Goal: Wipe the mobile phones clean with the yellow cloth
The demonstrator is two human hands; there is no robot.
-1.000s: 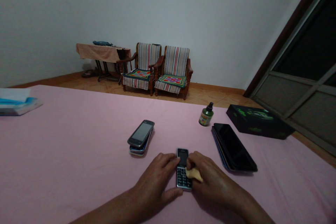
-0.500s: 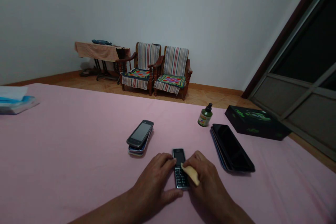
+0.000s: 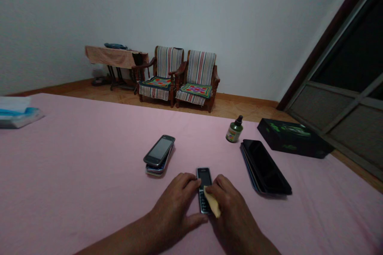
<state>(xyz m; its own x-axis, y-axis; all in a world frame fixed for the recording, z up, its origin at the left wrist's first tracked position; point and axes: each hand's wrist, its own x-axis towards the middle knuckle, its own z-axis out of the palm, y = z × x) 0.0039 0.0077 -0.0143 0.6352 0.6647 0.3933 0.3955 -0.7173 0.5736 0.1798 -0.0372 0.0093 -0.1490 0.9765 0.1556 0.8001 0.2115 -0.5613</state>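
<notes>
A small keypad mobile phone [image 3: 204,177] lies face up on the pink cloth in front of me. My left hand [image 3: 177,201] grips it along its left side, fingertips on the edge by the screen and thumb at the bottom end. Pinched in my right hand [image 3: 231,203] is a folded yellow cloth [image 3: 213,204], which presses on the phone's keypad and covers part of the keys. To the left of the phone, a touchscreen phone [image 3: 159,150] rests on top of a small stack of phones [image 3: 154,173].
Right of my hands lies a stack of dark tablets [image 3: 266,167]. Behind it stand a green spray bottle [image 3: 234,130] and a black box [image 3: 295,137]. A white and blue packet [image 3: 18,115] sits at the far left of the pink-covered surface [image 3: 89,159]. Two chairs [image 3: 179,75] stand beyond.
My right hand has shifted the yellow cloth slightly left and down over the keypad. The left hand and the phone stay in place; the view has tilted a little.
</notes>
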